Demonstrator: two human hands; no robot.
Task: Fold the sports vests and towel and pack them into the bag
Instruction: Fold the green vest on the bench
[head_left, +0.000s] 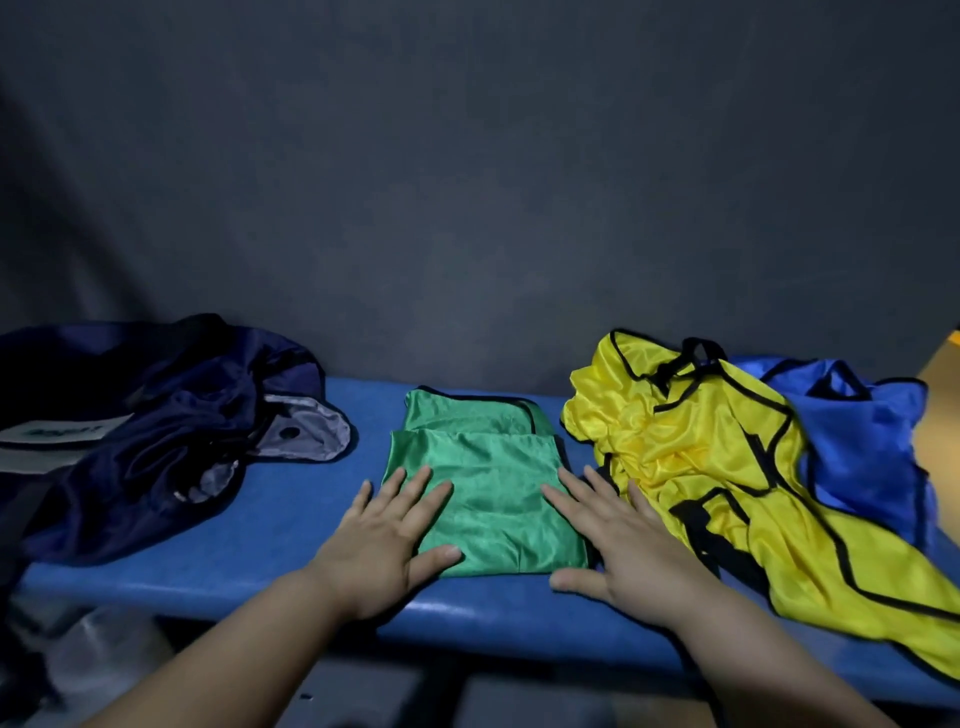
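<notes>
Green vest (493, 478) pressed flat at the centre of the blue desk (291, 499); fold partly done.
Left hand (387, 535) and right hand (618, 535) lay spread, palms down, on its near corners. Advice: smooth outward evenly, as the slick fabric would likely slide. Yellow vest (701, 452) lay crumpled just right, blue vest (862, 431) beyond it, and navy bag (156, 415) slumped left.

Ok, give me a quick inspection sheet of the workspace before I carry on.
Surface: blue bench, holding everything.
Job's things: green vest folded, centre; yellow vest crumpled to its right; blue vest beyond, unfolded; bag slumped at left; towel not seen.
Clutter: tan object, cut off at right edge.
Grippers: left hand and right hand flat on green vest's sides.
Cables: nothing seen.
Surroundings: dark grey backdrop.
</notes>
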